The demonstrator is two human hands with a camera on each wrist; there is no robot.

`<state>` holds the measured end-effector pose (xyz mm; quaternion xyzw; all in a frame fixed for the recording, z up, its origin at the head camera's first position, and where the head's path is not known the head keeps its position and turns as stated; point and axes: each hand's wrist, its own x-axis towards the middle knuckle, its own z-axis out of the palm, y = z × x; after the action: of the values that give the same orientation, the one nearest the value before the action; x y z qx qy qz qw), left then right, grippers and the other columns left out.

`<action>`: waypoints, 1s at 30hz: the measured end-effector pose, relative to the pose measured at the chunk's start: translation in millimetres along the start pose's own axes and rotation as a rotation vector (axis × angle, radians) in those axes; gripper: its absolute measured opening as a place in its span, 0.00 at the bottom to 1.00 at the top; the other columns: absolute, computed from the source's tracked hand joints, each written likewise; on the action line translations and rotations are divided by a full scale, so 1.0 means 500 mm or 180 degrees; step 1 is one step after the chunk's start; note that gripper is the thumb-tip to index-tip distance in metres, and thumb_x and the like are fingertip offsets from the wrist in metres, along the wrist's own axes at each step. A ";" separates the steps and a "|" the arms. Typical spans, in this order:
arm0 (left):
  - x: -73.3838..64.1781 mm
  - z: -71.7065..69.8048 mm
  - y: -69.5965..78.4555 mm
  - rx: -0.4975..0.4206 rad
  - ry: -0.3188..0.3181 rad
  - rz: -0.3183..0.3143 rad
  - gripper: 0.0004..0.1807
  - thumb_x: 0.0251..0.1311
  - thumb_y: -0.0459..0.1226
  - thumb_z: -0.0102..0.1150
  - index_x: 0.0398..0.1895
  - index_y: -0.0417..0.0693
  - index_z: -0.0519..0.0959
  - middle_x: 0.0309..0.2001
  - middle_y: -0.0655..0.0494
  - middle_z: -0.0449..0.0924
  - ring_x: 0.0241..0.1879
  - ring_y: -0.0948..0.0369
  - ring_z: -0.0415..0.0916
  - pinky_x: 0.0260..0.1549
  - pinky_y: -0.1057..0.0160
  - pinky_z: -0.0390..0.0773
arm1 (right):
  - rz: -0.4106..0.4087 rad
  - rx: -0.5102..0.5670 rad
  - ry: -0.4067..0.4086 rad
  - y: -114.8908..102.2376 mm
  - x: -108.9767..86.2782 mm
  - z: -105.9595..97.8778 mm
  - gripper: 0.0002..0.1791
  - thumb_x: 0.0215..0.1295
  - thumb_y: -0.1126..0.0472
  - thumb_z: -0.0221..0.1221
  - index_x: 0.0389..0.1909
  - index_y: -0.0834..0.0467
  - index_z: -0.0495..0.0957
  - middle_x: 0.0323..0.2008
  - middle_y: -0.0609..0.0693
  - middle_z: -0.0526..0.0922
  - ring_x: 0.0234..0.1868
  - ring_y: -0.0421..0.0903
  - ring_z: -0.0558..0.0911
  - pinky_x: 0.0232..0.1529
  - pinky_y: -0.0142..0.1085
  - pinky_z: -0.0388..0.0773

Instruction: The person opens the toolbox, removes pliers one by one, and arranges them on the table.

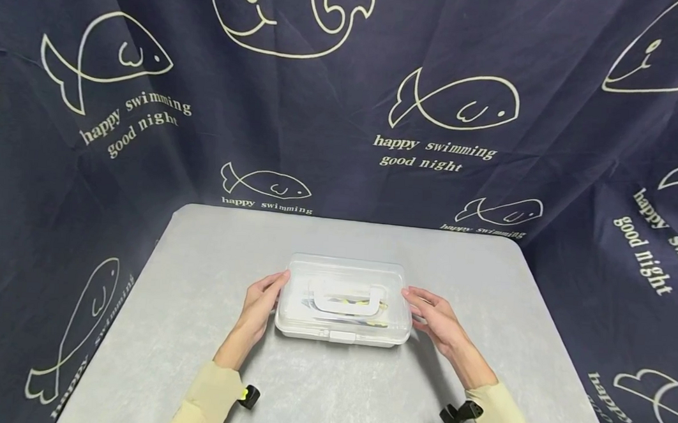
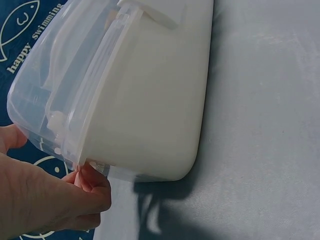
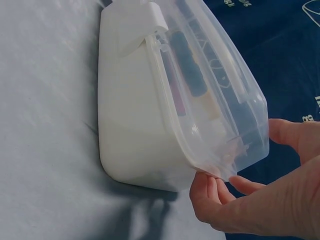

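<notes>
A white plastic storage box (image 1: 304, 328) with a clear lid (image 1: 344, 270) lies lengthwise before me, its lid down. A folded carry handle (image 1: 345, 306) sits on top, and a white latch (image 1: 342, 337) is at the front. Through the lid some yellow and dark items show, too blurred to name. My left hand (image 1: 259, 304) grips the box's left end, its curled fingers under the rim and the thumb against the lid (image 2: 47, 95). At the opposite end my right hand (image 1: 438, 319) holds it the same way, fingers (image 3: 205, 197) beneath the rim.
The box is over a grey-white table (image 1: 210, 249) with rounded far corners. A dark blue curtain (image 1: 343, 122) with fish drawings and lettering surrounds the table at the back and sides. Black wrist devices (image 1: 460, 414) are on both cream sleeves (image 1: 498, 415).
</notes>
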<state>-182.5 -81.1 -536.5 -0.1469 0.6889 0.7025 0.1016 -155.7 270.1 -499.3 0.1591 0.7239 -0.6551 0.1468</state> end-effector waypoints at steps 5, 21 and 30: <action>0.003 -0.003 0.002 0.0069 -0.0048 0.0051 0.38 0.69 0.57 0.61 0.71 0.40 0.72 0.61 0.45 0.75 0.50 0.57 0.72 0.47 0.62 0.73 | -0.0028 0.0047 -0.0010 0.003 -0.001 -0.004 0.36 0.76 0.50 0.59 0.73 0.67 0.62 0.65 0.60 0.74 0.64 0.55 0.75 0.65 0.50 0.71; 0.012 0.006 0.031 0.0583 0.0195 0.0582 0.30 0.70 0.47 0.62 0.68 0.39 0.74 0.60 0.43 0.77 0.57 0.51 0.74 0.57 0.55 0.73 | -0.0376 0.0354 0.0171 0.034 -0.014 -0.011 0.30 0.77 0.53 0.59 0.67 0.72 0.67 0.59 0.54 0.77 0.53 0.39 0.81 0.55 0.31 0.79; 0.016 0.019 0.031 0.0725 0.0339 0.0842 0.26 0.68 0.46 0.64 0.65 0.43 0.78 0.58 0.47 0.79 0.54 0.53 0.73 0.51 0.58 0.72 | -0.0358 0.0120 0.0317 0.038 -0.035 0.007 0.30 0.75 0.50 0.60 0.68 0.66 0.70 0.63 0.56 0.74 0.59 0.41 0.76 0.57 0.35 0.77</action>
<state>-195.9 -72.7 -524.7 -0.0795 0.7817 0.6184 -0.0123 -132.0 267.9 -509.4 0.1534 0.7257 -0.6670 0.0706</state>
